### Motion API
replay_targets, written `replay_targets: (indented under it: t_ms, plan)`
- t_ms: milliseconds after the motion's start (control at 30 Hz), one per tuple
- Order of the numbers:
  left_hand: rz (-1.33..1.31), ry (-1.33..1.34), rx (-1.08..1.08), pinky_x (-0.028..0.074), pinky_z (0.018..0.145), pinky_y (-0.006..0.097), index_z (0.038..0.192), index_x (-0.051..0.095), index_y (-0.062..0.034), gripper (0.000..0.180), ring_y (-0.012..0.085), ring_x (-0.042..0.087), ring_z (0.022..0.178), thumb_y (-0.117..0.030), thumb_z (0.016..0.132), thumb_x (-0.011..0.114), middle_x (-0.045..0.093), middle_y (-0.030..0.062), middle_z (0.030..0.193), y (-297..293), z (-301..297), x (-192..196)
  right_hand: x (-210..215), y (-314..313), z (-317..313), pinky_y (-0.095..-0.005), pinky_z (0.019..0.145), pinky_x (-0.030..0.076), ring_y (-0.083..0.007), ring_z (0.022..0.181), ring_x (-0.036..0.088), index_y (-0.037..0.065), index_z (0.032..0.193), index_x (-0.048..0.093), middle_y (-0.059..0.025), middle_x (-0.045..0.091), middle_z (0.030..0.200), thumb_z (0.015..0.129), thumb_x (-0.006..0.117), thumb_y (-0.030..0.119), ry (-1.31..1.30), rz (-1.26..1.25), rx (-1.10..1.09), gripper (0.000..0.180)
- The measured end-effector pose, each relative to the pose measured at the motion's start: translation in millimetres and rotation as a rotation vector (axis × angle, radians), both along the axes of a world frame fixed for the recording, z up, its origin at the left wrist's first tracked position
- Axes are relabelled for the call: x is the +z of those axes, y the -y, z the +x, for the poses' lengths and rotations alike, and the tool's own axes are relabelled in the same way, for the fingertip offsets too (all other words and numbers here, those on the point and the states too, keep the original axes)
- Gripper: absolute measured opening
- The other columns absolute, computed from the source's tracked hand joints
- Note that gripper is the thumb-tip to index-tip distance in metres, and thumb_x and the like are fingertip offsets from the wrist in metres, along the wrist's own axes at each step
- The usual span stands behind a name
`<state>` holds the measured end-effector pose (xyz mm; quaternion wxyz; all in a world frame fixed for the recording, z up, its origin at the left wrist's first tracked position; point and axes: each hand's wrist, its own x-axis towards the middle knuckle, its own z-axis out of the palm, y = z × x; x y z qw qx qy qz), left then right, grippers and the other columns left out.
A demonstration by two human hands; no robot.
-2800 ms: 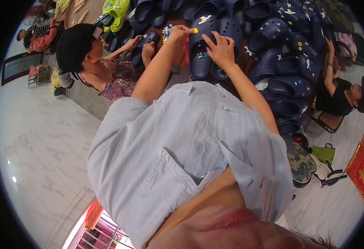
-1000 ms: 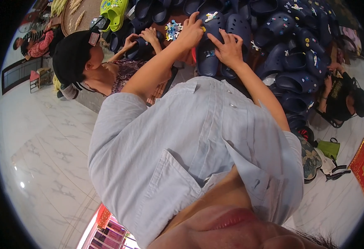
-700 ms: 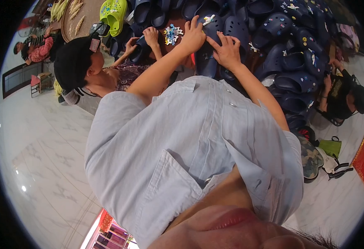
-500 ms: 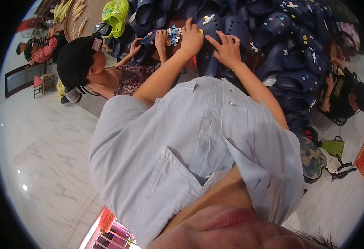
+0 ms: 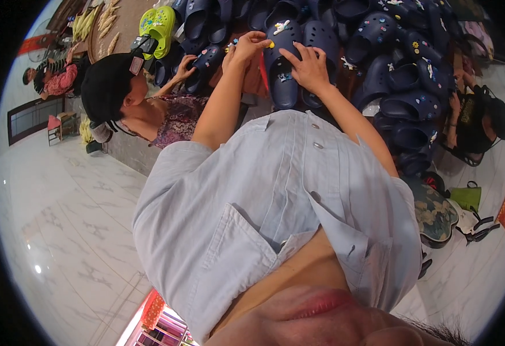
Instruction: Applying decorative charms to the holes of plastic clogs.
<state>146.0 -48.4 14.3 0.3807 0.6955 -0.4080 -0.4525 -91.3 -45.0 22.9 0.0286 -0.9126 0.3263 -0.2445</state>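
A navy clog (image 5: 280, 55) lies in front of me with its toe away from me. On its upper sit a white charm (image 5: 281, 26), a yellow charm (image 5: 271, 44) at the left edge and a small bluish charm (image 5: 284, 76). The closed fingertips of my left hand (image 5: 247, 49) meet at the yellow charm; they partly cover it. Fingers spread, my right hand (image 5: 310, 70) rests over this clog's right side, its thumb on the upper. Its other fingers reach over a second navy clog (image 5: 320, 37) alongside.
Many decorated navy clogs (image 5: 411, 109) crowd the table to the right and far side. A co-worker with a black cap (image 5: 109, 86) handles another clog (image 5: 207, 62) at my left. Lime-green clogs (image 5: 159, 27) lie beyond. Another person (image 5: 474, 124) is at the right.
My left hand has drawn back leftward from over the clog, its fingers now closed at the yellow charm. My right hand has shifted slightly nearer. The whole view has shifted a little.
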Motion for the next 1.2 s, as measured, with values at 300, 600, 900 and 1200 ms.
replay_targets:
  t_ms: [300,600,900,1200]
  plan:
    - [0.241,-0.293,-0.173,0.042,0.083,0.031,0.15,0.032,-0.0261,0.078,0.0121,0.052,0.09,-0.018,0.085,0.074,0.06,0.0036,0.105,19,23,-23,6,-1,-2,-0.0446,0.097,0.032,-0.0255,0.113,0.05,0.034,0.137,0.045,-0.0111,0.048,0.131,0.075,0.068,0.02,-0.046,0.047,0.019,0.068]
    - [0.131,-0.167,-0.188,0.045,0.086,0.033,0.148,0.038,-0.0246,0.08,0.02,0.057,0.105,-0.01,0.08,0.077,0.061,0.0134,0.123,22,14,-9,6,-2,4,-0.045,0.1,0.029,-0.025,0.115,0.047,0.035,0.14,0.043,-0.0127,0.048,0.133,0.075,0.067,0.021,-0.07,0.023,0.027,0.07]
    - [-0.039,-0.091,-0.135,0.048,0.084,0.026,0.146,0.04,-0.0111,0.081,0.0128,0.06,0.094,-0.001,0.075,0.078,0.064,0.0091,0.112,21,9,-39,8,-4,7,-0.0453,0.098,0.027,-0.0241,0.115,0.046,0.035,0.137,0.047,-0.0107,0.047,0.13,0.073,0.07,0.023,-0.095,0.04,0.025,0.069]
    - [-0.103,-0.237,-0.058,0.047,0.078,0.026,0.14,0.049,-0.0123,0.076,0.0126,0.056,0.089,-0.007,0.072,0.083,0.063,0.0043,0.109,20,-7,-41,-2,1,2,-0.0481,0.095,0.032,-0.0275,0.109,0.05,0.033,0.135,0.046,-0.0141,0.048,0.129,0.072,0.067,0.019,-0.062,0.002,-0.013,0.068]
